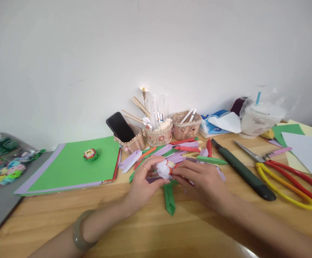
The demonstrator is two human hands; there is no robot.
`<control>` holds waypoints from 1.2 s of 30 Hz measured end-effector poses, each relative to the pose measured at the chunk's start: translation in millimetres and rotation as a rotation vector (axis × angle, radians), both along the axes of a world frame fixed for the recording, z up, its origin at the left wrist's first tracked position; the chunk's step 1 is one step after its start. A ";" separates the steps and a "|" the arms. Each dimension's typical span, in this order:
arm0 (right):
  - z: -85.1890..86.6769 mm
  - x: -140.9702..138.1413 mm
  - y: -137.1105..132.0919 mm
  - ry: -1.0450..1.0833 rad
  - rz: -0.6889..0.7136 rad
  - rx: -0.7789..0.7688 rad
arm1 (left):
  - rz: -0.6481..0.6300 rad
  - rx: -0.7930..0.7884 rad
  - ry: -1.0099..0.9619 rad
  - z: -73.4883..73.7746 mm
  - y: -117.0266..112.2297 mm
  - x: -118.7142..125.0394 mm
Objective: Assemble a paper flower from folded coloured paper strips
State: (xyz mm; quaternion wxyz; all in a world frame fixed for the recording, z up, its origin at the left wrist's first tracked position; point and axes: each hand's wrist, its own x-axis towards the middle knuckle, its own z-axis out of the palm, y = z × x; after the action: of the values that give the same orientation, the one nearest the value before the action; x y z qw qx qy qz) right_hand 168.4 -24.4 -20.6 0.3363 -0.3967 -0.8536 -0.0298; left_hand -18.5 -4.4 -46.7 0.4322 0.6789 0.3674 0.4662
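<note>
Both hands meet over a small folded paper flower (164, 168), white with red and purple parts, on the wooden table (156, 229). My left hand (142, 181), with a ring and a jade bangle at the wrist, pinches its left side. From the right, my right hand (198, 179) has its fingers closed on the same piece. A folded green strip (169, 200) sticks out below the hands. Loose folded paper strips (182, 148) in purple, red, green and orange lie just behind.
A finished paper flower (90, 154) rests on green sheets (72, 168) at left. Behind stand a phone (120, 127) in a stick holder and two stick baskets (159, 132) with pens. On the right lie a utility knife (243, 172), scissors (284, 175), a drink cup (260, 120), tissues and paper sheets.
</note>
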 end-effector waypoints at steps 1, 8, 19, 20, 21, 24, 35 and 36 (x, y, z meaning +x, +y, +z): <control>-0.2 -0.2 0.1 -0.011 -0.016 -0.009 | 0.004 0.030 0.027 -0.2 -0.1 -0.3; 4.9 -0.1 0.8 0.088 -0.011 -0.254 | -0.034 0.152 0.117 -1.5 -1.4 -1.5; 12.5 -0.8 2.6 0.266 -0.013 -0.515 | -0.039 0.105 0.075 -0.2 -1.6 -1.0; 12.1 -0.5 3.1 0.279 0.012 -0.519 | -0.032 0.089 0.063 -0.4 -1.2 -0.8; 11.6 -0.2 3.6 0.289 0.040 -0.512 | -0.023 0.065 0.046 -0.5 -0.8 -0.5; 10.5 -0.2 4.6 0.303 0.091 -0.467 | 0.007 -0.013 -0.008 -0.3 0.2 0.1; 12.1 -3.6 2.9 0.341 0.026 -0.527 | -0.029 0.083 0.028 1.0 -1.0 -1.3; 12.2 -3.8 2.7 0.349 0.019 -0.537 | -0.037 0.109 0.039 0.9 -1.2 -1.9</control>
State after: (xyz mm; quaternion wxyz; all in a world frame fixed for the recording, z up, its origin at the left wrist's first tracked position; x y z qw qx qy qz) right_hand 164.5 -21.7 -8.5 0.3613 -0.4624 -0.7640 0.2682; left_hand -20.4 -5.7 -45.8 0.3960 0.7171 0.3370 0.4642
